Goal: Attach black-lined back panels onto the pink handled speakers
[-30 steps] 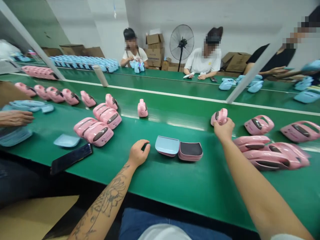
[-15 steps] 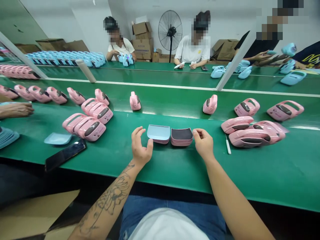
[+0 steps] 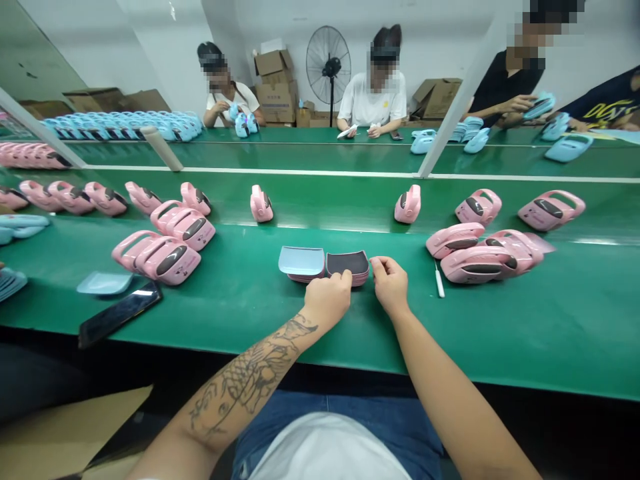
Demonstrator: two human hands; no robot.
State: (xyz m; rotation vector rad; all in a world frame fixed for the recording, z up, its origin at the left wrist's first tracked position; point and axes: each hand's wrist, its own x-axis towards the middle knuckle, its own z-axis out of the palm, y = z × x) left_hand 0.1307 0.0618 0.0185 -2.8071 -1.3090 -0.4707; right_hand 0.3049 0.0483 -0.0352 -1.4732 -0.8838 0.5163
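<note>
Two low stacks of curved panels lie side by side in front of me: the left stack has a light blue panel [image 3: 301,261] on top, the right stack [image 3: 349,262] has a dark top face and pink edges below. My left hand [image 3: 327,300] is closed at the front of the dark-topped stack, fingertips against its near edge; what they pinch is hidden. Just off that stack's right side, my right hand [image 3: 391,283] has thumb and forefinger pressed together; anything between them is too small to make out.
Pink handled casings [image 3: 173,257] stand at left, more [image 3: 477,260] at right beside a small white-handled tool [image 3: 439,281]. A phone [image 3: 120,313] and a loose blue panel [image 3: 105,283] lie at left. Co-workers [image 3: 375,97] sit across the green bench [image 3: 500,333].
My left hand has moved right from beside the blue-topped stack to the front of the dark-topped one, its fingers closing. My right hand stays near that stack's right side. The view shifted slightly.
</note>
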